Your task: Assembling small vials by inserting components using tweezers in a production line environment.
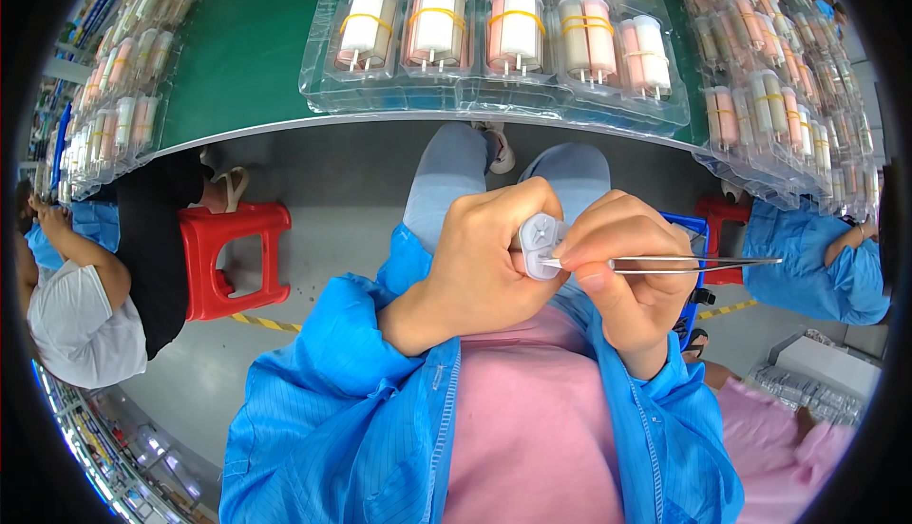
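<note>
Nearest us are our own pink shirt (532, 419) and open blue jacket (323, 400). Above our lap, our left hand (480, 253) is closed around a white twin-lobed piece (540, 247), its end turned up; our right hand (632, 248) pinches metal tweezers (665, 265) that reach that end, though we cannot tell whether their tips grip anything. We judge the tips could skid and scratch the end if our right fingers roll, and the piece could fall to the grey floor (351, 182) if our left grip loosens, being held short of the table. Ahead, the green table (237, 49) bears a clear plastic tray (418, 96) of banded tubes (516, 25); a red stool (233, 215) stands left.
</note>
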A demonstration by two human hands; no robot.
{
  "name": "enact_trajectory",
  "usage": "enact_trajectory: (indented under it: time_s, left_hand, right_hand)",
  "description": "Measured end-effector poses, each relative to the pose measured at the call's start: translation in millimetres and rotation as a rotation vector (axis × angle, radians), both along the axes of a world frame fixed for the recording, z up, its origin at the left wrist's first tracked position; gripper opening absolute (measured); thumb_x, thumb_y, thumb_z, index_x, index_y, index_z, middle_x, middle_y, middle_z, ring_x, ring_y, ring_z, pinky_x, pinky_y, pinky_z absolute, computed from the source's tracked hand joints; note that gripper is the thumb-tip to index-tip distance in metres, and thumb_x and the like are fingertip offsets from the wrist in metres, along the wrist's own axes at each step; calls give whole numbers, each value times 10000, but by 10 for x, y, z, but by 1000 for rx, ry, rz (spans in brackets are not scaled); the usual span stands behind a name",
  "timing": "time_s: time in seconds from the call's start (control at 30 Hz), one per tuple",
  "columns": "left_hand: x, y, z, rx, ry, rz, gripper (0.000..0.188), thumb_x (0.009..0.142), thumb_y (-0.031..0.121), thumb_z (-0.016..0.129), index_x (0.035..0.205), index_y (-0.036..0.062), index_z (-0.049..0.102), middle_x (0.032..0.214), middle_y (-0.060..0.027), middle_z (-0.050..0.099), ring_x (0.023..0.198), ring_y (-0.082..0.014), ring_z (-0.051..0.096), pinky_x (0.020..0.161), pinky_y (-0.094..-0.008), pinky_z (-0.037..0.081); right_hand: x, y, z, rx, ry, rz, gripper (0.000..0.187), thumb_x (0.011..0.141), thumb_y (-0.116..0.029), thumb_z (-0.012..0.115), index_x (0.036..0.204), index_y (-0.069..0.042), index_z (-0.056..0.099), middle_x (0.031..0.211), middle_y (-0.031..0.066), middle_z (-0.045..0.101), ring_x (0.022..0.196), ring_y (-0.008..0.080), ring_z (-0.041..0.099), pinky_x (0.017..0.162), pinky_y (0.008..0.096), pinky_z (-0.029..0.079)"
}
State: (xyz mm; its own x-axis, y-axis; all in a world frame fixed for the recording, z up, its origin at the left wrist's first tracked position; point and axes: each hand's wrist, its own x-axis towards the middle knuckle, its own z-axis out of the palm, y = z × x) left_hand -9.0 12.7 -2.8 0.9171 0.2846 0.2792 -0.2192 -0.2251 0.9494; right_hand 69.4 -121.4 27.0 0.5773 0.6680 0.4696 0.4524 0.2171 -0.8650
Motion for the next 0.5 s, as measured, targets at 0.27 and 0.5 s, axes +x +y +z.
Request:
enact_trajectory:
  time_s: [0.27, 0.5]
  left_hand:
    - [0, 19, 9, 109, -31, 14, 209, 670, 90, 728, 722, 22, 536, 607, -79, 538, 527, -124, 527, 479, -256, 388]
    - [4, 29, 13, 236, -11, 37, 211, 659, 95, 717, 729, 31, 529, 607, -113, 524, 516, -214, 541, 479, -287, 402]
  right_hand:
    - [1, 31, 81, -57, -82, 2, 119, 677, -28, 732, 767, -23, 654, 730, 97, 634, 625, 227, 583, 561, 301, 436]
    - [-3, 35, 160, -125, -186, 1, 143, 662, -17, 741, 768, -20, 644, 729, 102, 628, 622, 244, 580, 555, 307, 446]
